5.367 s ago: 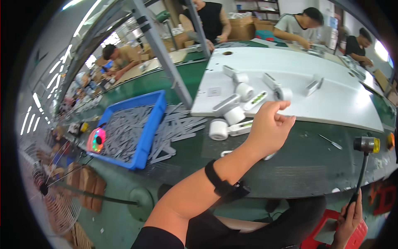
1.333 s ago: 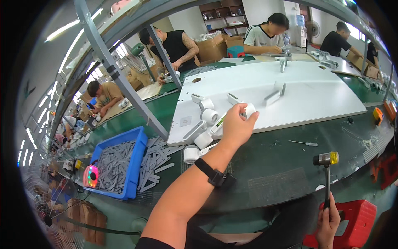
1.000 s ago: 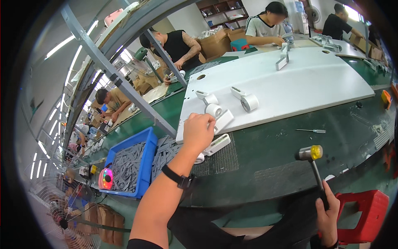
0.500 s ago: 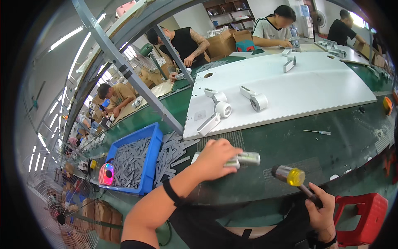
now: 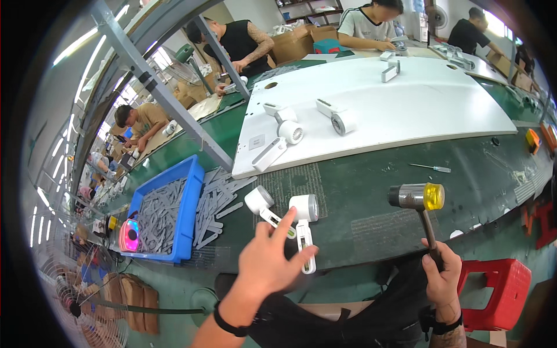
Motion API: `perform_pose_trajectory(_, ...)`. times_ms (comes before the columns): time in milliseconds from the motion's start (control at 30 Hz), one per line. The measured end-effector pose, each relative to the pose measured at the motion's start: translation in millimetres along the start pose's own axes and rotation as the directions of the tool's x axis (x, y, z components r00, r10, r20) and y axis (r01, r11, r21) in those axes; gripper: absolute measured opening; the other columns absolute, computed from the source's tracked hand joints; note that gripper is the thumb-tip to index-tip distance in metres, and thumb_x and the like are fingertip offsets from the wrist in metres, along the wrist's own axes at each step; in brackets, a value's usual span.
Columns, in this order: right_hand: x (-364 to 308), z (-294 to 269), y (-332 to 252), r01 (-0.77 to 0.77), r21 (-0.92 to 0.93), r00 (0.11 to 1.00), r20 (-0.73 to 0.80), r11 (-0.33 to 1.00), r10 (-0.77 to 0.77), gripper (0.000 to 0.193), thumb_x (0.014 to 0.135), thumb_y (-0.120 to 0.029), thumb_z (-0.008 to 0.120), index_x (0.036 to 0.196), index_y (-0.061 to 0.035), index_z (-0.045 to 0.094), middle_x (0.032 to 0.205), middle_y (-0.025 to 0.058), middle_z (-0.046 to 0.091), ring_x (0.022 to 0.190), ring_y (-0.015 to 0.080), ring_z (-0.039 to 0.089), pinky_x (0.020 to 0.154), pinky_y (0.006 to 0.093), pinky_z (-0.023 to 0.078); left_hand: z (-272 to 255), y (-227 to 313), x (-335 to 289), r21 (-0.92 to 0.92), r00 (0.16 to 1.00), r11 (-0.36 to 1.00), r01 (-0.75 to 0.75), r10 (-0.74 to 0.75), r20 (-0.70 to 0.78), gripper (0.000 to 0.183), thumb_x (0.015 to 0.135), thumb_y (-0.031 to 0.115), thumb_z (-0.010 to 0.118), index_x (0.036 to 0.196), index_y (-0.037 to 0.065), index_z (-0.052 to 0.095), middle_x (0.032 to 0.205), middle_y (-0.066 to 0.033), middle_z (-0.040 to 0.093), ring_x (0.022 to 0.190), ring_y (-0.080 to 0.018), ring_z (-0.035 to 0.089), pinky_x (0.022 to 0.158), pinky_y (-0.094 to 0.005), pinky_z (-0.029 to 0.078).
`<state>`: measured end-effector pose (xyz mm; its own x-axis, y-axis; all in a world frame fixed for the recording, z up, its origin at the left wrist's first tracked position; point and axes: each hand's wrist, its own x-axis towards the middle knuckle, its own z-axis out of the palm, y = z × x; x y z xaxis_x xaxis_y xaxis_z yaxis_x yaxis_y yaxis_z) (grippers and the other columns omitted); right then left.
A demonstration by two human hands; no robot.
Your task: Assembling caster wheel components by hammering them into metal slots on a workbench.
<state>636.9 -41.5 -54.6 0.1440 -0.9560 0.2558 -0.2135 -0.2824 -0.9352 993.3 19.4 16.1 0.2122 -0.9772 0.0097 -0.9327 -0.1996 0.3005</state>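
My left hand (image 5: 268, 261) is at the near edge of the green bench, index finger stretched out and thumb apart. The index fingertip touches or hovers just over a white handheld fan (image 5: 304, 207), and the thumb lies by its handle. A second white handheld fan (image 5: 259, 200) lies close beside it on the left, its handle slanting toward the first. In my right hand (image 5: 442, 272) is the shaft of a mallet (image 5: 413, 197), held upright. Its head has one dark face and one yellow face.
A blue bin (image 5: 184, 223) of grey flat strips stands left, with loose strips (image 5: 212, 209) beside it. Several fans lie on a white board (image 5: 383, 119) ahead. A screwdriver (image 5: 432, 168) lies to the right, a red stool (image 5: 499, 290) below it. Other people work beyond.
My left hand has drawn back toward me and its fingers have spread. The two fans now lie with handles pointing nearer to me. The mallet has tipped more upright.
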Motion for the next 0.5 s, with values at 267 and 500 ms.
perform_pose_trajectory(267,-7,-1,2,0.061,-0.036,0.998,0.027,0.997,-0.060,0.027,0.094,-0.006,0.072,0.119,0.0060,0.073,0.073,-0.0023,0.053,0.066,0.0058,0.047,0.062,0.0253,0.037,23,-13,31,-0.044,0.981,0.995,0.092,-0.098,-0.169,0.100,0.080,0.040,0.082,0.167,0.015,0.041,0.121,-0.0191,0.063,0.110,-0.0407,0.069,0.094,-0.0507,0.058)
perform_pose_trajectory(500,-12,1,3,-0.028,0.022,0.999,0.025,0.999,0.027,0.027,0.095,-0.010,0.073,0.118,0.0046,0.075,0.074,-0.0031,0.054,0.067,0.0052,0.046,0.062,0.0246,0.036,11,-40,62,0.052,0.982,0.986,0.159,-0.152,-0.115,0.061,0.089,0.048,0.081,0.139,0.015,0.072,0.113,-0.0171,0.067,0.106,-0.0398,0.071,0.093,-0.0505,0.058)
